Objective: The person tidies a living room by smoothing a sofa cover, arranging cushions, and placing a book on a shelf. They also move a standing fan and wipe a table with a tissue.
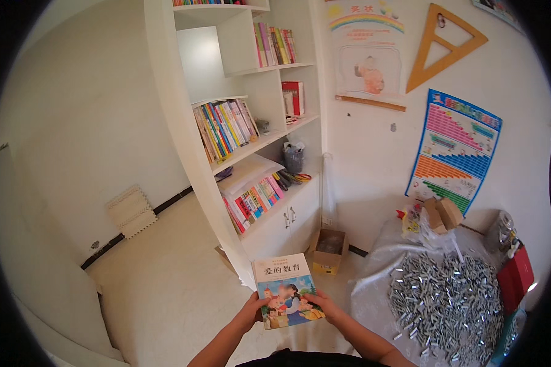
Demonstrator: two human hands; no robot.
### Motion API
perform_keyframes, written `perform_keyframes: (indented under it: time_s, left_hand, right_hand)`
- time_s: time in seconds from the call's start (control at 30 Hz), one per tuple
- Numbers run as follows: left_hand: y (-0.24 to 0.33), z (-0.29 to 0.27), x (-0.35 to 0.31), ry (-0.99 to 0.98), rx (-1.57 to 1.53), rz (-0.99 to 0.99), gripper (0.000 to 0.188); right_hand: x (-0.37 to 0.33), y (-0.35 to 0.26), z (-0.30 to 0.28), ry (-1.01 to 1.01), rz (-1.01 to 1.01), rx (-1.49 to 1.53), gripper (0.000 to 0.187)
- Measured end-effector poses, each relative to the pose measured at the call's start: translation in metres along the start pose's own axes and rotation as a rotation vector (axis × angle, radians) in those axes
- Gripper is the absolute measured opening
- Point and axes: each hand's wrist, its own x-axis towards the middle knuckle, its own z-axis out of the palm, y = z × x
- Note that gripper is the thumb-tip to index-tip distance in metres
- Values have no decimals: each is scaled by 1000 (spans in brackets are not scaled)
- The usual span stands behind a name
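1 book (291, 275), 2 hands. Left hand (251, 309) grips its left edge, right hand (327, 304) its right; thumbs on front cover, other fingers mostly hidden. 1 open carton (326, 266) by bookcase's (269, 243) bottom right corner.

Both forearms are bare and enter from the lower edge, the left forearm (221, 344) slanting up rightward, the right forearm (364, 339) up leftward. The left hand (250, 309) and right hand (328, 307) face each other at about equal height, gripping, thumbs uppermost and pointing inward, other fingers mostly hidden.
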Motion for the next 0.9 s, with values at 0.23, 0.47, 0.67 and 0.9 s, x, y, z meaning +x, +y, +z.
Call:
perform_keyframes:
  time_s: [0.23,0.47,0.67,0.9]
  left_hand:
    - [35,-36,116,-108,-92,167,53]
    - [122,-42,213,-158,-141,249,55]
    - [176,-47,258,-89,-212,359,53]
    - [213,-72,298,-61,-273,338,51]
  right_hand:
    - [99,-58,-15,0,-11,-44,39]
    - [184,-143,-26,20,53,-362,40]
    - [274,-183,-22,52,-87,-181,40]
    - [394,-234,-10,-128,-134,-274,43]
